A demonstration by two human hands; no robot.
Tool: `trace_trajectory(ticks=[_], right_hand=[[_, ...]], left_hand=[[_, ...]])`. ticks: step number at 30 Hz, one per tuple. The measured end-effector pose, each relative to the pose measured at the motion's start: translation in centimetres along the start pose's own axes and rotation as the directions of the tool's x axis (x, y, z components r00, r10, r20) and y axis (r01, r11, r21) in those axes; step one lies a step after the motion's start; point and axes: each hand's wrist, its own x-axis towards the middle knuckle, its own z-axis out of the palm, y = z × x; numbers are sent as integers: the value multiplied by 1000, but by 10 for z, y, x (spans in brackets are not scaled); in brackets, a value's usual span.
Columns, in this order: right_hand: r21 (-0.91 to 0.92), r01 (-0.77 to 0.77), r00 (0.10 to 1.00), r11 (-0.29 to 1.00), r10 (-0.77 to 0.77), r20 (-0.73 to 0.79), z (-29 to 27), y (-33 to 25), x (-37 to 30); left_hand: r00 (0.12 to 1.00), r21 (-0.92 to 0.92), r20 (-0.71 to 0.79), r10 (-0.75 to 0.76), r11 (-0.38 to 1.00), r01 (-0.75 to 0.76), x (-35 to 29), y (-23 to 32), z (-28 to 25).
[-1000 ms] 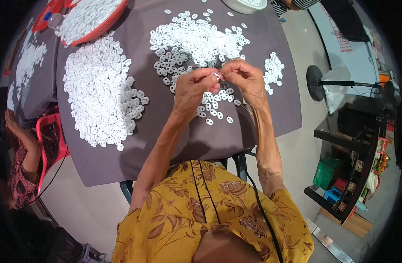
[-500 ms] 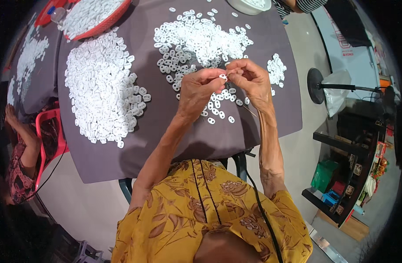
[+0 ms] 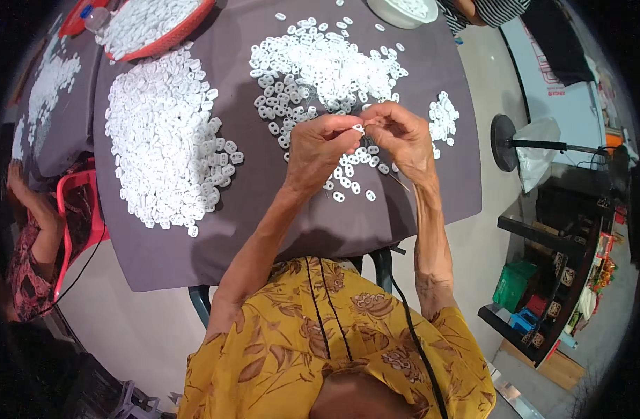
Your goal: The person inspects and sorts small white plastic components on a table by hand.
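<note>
Over the table, my left hand (image 3: pixel 321 150) pinches a small white oval plastic piece with two holes (image 3: pixel 359 129) between thumb and fingertips. Close beside it, my right hand (image 3: pixel 403 143) is closed in a pinch, its fingertips at the edge of the piece; what they hold is too small to make out. Under and beyond both hands spreads a loose heap of the same white pieces (image 3: pixel 334 66), their two holes showing. A thin brown stick (image 3: pixel 399 182) lies by my right wrist.
A dense pile of white pieces (image 3: pixel 163 146) covers the left of the grey-clothed table (image 3: pixel 299 234); a smaller pile (image 3: pixel 443 119) lies right. A red basket (image 3: pixel 167 47) and white bowl (image 3: pixel 400 21) hold more. Other people sit at left and far right. A black stand (image 3: pixel 503 143) is on the floor.
My hands stay together around the white piece. The piece has turned slightly in my left fingertips, and the whole view has shifted a little.
</note>
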Motion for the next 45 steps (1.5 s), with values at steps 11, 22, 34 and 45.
trace_trajectory(ticks=[11, 22, 34, 45], right_hand=[[-179, 40, 999, 983, -41, -6, 2, -4, -6], [70, -30, 999, 997, 31, -7, -9, 0, -3], [111, -69, 998, 991, 68, 9, -11, 7, -6], [13, -27, 999, 1000, 27, -37, -8, 14, -6]], left_hand=[[1000, -144, 30, 6, 990, -1, 2, -6, 2], [935, -327, 183, -306, 878, 351, 5, 8, -5], [913, -422, 204, -352, 811, 406, 7, -1, -4], [963, -327, 29, -266, 908, 261, 4, 7, 6]])
